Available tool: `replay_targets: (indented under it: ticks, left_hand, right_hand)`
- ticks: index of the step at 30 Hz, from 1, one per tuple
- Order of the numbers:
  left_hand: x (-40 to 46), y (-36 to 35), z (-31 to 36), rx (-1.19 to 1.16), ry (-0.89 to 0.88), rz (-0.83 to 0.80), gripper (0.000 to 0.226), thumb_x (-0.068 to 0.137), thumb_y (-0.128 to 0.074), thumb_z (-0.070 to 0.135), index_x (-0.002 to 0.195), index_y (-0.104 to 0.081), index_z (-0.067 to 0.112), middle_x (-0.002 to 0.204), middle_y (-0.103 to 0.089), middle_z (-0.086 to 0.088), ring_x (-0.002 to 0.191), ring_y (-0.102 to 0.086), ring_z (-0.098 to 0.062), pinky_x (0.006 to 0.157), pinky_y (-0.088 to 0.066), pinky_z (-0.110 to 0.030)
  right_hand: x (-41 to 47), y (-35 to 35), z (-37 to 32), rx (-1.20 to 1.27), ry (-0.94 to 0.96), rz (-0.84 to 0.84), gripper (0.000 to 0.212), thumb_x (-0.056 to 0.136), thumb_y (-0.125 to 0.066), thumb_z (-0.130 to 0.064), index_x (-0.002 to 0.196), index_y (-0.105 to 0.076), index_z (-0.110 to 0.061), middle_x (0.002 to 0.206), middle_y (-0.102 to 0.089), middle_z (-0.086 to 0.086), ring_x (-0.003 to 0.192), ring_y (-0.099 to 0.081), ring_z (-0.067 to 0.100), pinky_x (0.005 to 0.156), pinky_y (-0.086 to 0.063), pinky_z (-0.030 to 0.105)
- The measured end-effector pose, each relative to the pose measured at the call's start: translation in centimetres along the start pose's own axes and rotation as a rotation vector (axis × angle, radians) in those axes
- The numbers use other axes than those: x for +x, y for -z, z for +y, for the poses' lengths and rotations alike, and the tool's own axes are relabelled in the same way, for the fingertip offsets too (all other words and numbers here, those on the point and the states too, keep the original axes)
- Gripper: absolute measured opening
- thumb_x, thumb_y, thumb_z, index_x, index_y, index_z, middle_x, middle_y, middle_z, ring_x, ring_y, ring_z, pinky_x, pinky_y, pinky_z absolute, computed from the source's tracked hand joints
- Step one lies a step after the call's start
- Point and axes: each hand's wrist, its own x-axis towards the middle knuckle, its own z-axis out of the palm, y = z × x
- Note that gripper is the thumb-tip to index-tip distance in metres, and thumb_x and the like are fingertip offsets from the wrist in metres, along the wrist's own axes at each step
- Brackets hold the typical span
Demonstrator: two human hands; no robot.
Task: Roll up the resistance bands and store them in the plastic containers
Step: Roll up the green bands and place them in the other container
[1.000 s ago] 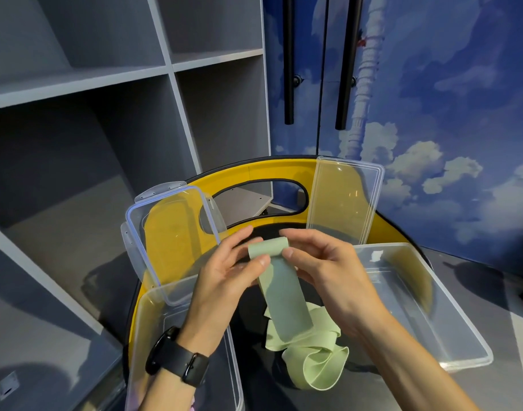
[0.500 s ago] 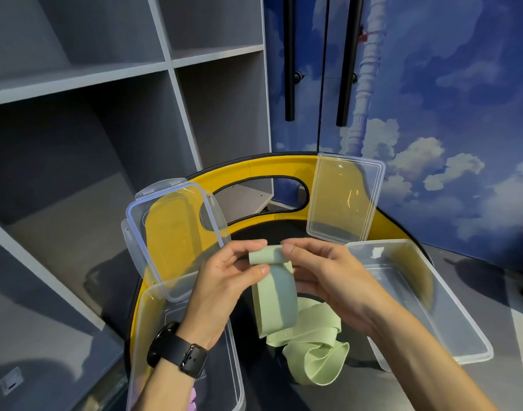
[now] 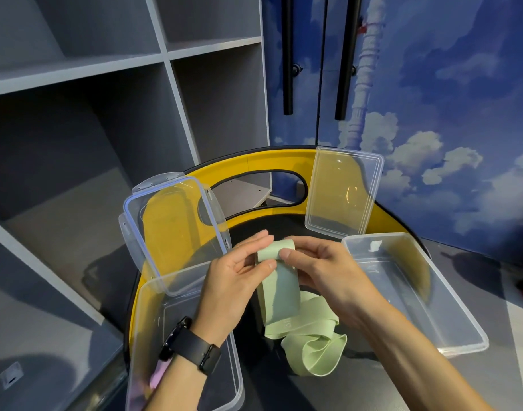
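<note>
A pale green resistance band (image 3: 282, 295) hangs between my hands, its top end turned into a small roll and its loose tail piled on the dark surface below. My left hand (image 3: 239, 277) pinches the roll's left side between thumb and fingers. My right hand (image 3: 316, 268) pinches the right side. A clear plastic container (image 3: 414, 295) stands to the right with nothing in it. Another clear container (image 3: 153, 345) lies under my left forearm; something pink (image 3: 158, 378) shows in it, partly hidden by my wrist.
Two clear lids lean on the yellow rim (image 3: 254, 164): one with clips (image 3: 171, 232) at left, a plain one (image 3: 343, 191) at right. Grey shelves (image 3: 106, 114) fill the left. A blue cloud-painted door with black handles (image 3: 288, 54) stands behind.
The roll at the band's top has grown thicker as my fingers turned it. The hanging strip is shorter, and both hands sit slightly lower.
</note>
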Motion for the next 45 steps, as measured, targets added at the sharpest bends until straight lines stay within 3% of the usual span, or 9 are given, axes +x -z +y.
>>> replay_targets:
  ticks: [9,12,18,22,29,34,37,41,45]
  left_hand:
    - [0.2,0.3,-0.2,-0.018,0.113,0.07,0.021,0.089,-0.064,0.03,0.109,-0.068,0.031,0.1,-0.074,0.003,0.095,-0.071,-0.018,0.075,-0.059,-0.034]
    - [0.2,0.5,-0.1,-0.015,0.116,0.062,0.024,0.087,-0.066,0.029,0.111,-0.068,0.028,0.104,-0.074,0.002,0.099,-0.07,-0.018,0.084,-0.056,-0.04]
    - [0.3,0.9,-0.1,-0.055,0.067,0.051,0.024,0.085,-0.07,0.014,0.106,-0.069,0.027,0.11,-0.072,0.0,0.106,-0.066,-0.017,0.094,-0.051,-0.036]
    - [0.2,0.9,-0.3,-0.063,0.048,0.019,0.025,0.085,-0.069,0.006,0.106,-0.068,0.019,0.107,-0.072,0.003,0.099,-0.067,-0.014,0.083,-0.052,-0.027]
    - [0.2,0.9,-0.2,-0.071,0.112,-0.001,0.037,0.084,-0.069,0.022,0.12,-0.063,0.028,0.121,-0.067,0.008,0.106,-0.067,-0.011,0.087,-0.056,-0.031]
    - [0.1,0.8,-0.3,-0.057,0.186,0.035,0.02,0.089,-0.064,0.03,0.108,-0.066,0.027,0.101,-0.074,0.001,0.092,-0.072,-0.02,0.074,-0.059,-0.031]
    - [0.2,0.8,-0.4,-0.064,0.182,0.037,0.025,0.089,-0.065,0.027,0.113,-0.065,0.025,0.104,-0.074,0.0,0.095,-0.072,-0.019,0.08,-0.058,-0.034]
    - [0.2,0.8,-0.3,-0.111,0.166,0.052,0.032,0.088,-0.066,0.02,0.12,-0.063,0.023,0.11,-0.073,0.001,0.102,-0.069,-0.016,0.09,-0.055,-0.036]
    - [0.2,0.7,-0.3,-0.063,0.096,0.067,0.033,0.087,-0.068,0.02,0.119,-0.064,0.027,0.11,-0.072,0.006,0.102,-0.068,-0.007,0.086,-0.053,-0.026]
  right_hand:
    - [0.0,0.2,-0.4,0.111,0.036,-0.03,0.027,0.086,-0.066,0.002,0.109,-0.067,-0.011,0.1,-0.075,0.014,0.09,-0.071,0.028,0.088,-0.057,0.039]
    - [-0.2,0.1,-0.6,0.11,0.036,-0.056,0.028,0.086,-0.065,0.005,0.11,-0.065,-0.01,0.101,-0.074,0.014,0.09,-0.071,0.025,0.085,-0.058,0.038]
    - [0.0,0.1,-0.7,0.105,-0.025,-0.085,0.027,0.087,-0.068,-0.004,0.11,-0.064,-0.016,0.104,-0.073,0.011,0.09,-0.072,0.025,0.086,-0.058,0.041]
    - [0.2,0.4,-0.5,0.043,-0.072,-0.088,0.019,0.09,-0.067,-0.026,0.107,-0.068,-0.016,0.096,-0.074,0.006,0.085,-0.072,0.021,0.082,-0.057,0.037]
    - [0.2,0.9,-0.5,0.109,-0.008,-0.065,0.027,0.09,-0.064,-0.004,0.116,-0.066,-0.012,0.104,-0.074,0.01,0.095,-0.072,0.025,0.086,-0.057,0.034]
    - [0.1,0.6,-0.5,0.091,0.044,-0.051,0.031,0.088,-0.062,0.005,0.113,-0.068,-0.013,0.108,-0.074,0.011,0.096,-0.071,0.023,0.085,-0.057,0.029]
    - [0.1,0.2,-0.2,0.069,0.064,-0.029,0.034,0.088,-0.061,0.007,0.113,-0.069,-0.016,0.112,-0.073,0.008,0.103,-0.07,0.024,0.092,-0.056,0.031]
    - [0.1,-0.2,0.2,0.049,0.034,-0.012,0.041,0.093,-0.058,-0.002,0.126,-0.063,-0.026,0.123,-0.068,-0.005,0.114,-0.065,0.017,0.101,-0.05,0.033]
    - [0.0,-0.8,0.5,-0.056,-0.03,-0.015,0.046,0.097,-0.055,-0.034,0.142,-0.047,-0.031,0.13,-0.062,-0.009,0.118,-0.06,0.013,0.108,-0.044,0.039]
